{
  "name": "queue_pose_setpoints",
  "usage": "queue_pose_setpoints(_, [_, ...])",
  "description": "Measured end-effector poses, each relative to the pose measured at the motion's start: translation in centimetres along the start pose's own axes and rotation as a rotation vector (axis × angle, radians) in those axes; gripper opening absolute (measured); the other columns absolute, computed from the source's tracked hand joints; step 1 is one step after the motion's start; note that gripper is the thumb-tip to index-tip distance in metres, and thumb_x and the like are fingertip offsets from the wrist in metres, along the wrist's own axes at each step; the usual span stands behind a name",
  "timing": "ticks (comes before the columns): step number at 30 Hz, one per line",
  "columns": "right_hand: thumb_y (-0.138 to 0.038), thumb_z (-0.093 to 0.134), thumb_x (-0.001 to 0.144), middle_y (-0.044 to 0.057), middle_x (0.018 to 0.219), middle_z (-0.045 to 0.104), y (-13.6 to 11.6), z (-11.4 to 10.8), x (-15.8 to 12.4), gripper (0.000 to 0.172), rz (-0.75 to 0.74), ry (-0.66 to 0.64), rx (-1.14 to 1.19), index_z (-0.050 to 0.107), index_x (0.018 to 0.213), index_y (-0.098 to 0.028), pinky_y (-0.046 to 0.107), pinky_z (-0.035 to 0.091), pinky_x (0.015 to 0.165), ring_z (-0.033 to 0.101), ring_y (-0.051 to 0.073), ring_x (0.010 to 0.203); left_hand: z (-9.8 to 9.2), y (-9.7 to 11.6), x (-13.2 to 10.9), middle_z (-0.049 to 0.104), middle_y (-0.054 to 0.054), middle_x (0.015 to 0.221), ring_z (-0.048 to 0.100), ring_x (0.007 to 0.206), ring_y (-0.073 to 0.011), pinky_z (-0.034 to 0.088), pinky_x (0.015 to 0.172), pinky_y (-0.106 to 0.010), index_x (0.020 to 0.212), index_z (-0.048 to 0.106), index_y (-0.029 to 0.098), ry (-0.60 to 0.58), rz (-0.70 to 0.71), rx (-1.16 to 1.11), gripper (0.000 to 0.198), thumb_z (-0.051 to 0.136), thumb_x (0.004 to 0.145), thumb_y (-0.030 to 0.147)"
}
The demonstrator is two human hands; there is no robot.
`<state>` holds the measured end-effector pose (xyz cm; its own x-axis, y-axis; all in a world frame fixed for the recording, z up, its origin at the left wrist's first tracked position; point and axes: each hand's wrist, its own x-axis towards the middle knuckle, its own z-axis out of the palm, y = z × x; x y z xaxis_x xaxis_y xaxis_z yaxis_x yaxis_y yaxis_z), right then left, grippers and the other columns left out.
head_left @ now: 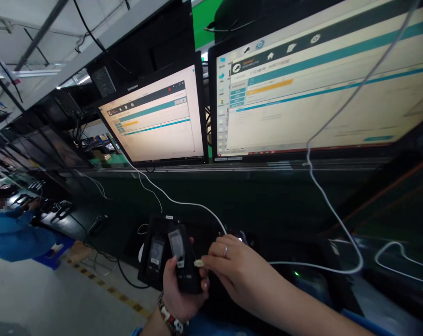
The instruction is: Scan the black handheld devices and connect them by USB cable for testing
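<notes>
My left hand is wrapped round a black handheld device with a small screen and a white sticker, held tilted above a black tray. A second black device of similar look lies in that tray. The fingers of my right hand pinch a small pale piece against the side of the held device; whether it is a plug or a tag I cannot tell. A white cable runs down from the monitors and passes out of sight behind my right hand.
Two monitors stand on a ledge behind the dark bench. Another white cable hangs at the right, near a dark device with a green light. Far left, a person in blue works at the bench.
</notes>
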<state>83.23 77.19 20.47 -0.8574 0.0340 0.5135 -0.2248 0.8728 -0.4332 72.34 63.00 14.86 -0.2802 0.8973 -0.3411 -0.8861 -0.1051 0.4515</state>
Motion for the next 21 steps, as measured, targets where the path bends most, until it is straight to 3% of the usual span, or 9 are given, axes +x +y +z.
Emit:
queue_pose_setpoints(3, [-0.004, 0.049, 0.084, 0.003, 0.075, 0.062, -0.2, 0.0, -0.1, 0.022, -0.041, -0.018, -0.111, 0.067, 0.081, -0.018, 0.032, 0.036, 0.067, 0.05, 0.016, 0.069, -0.2, -0.3, 0.3, 0.066, -0.003, 0.066, 0.062, 0.055, -0.0138, 0.046, 0.049, -0.021, 0.097, 0.07, 0.019, 0.1, 0.04, 0.046, 0.054, 0.075, 0.061, 0.059])
queue_pose_setpoints(9, [-0.003, 0.055, 0.081, 0.002, 0.072, 0.062, 0.2, 0.7, -0.1, 0.02, -0.06, -0.119, -0.044, 0.063, 0.07, -0.018, 0.03, 0.035, 0.068, 0.049, 0.015, 0.069, -0.5, -1.2, 0.5, 0.067, -0.003, 0.06, 0.059, 0.049, -0.0149, 0.042, 0.047, -0.023, 0.112, 0.063, 0.023, 0.169, 0.146, 0.076, 0.054, 0.072, 0.069, 0.055])
queue_pose_setpoints(13, [-0.002, 0.056, 0.079, 0.002, 0.077, 0.064, 1.9, 1.7, 0.1, 0.018, -0.008, -0.179, -0.124, 0.065, 0.073, -0.016, 0.031, 0.035, 0.072, 0.051, 0.016, 0.073, -0.3, -0.5, 1.7, 0.066, -0.004, 0.06, 0.061, 0.051, -0.0171, 0.044, 0.048, -0.025, 0.095, 0.065, 0.014, 0.295, 0.116, 0.128, 0.039, 0.07, 0.074, 0.046])
queue_pose_setpoints(16, [-0.007, 0.058, 0.084, 0.003, 0.077, 0.065, 4.3, 2.3, 0.4, 0.014, 0.063, -0.234, -0.259, 0.068, 0.079, -0.016, 0.033, 0.035, 0.074, 0.054, 0.017, 0.074, -0.4, 0.5, 3.7, 0.071, -0.009, 0.075, 0.068, 0.066, -0.0199, 0.051, 0.062, -0.03, 0.086, 0.065, 0.01, 0.357, 0.148, 0.249, 0.032, 0.07, 0.076, 0.04])
queue_pose_setpoints(21, [-0.012, 0.054, 0.09, 0.005, 0.081, 0.068, 7.1, 3.0, 1.4, 0.02, 0.129, -0.244, -0.421, 0.072, 0.082, -0.017, 0.036, 0.037, 0.08, 0.058, 0.02, 0.083, -1.4, 1.3, 5.8, 0.072, -0.009, 0.101, 0.067, 0.094, -0.0241, 0.05, 0.076, -0.032, 0.106, 0.065, 0.017, 0.354, 0.259, 0.559, 0.052, 0.082, 0.062, 0.04])
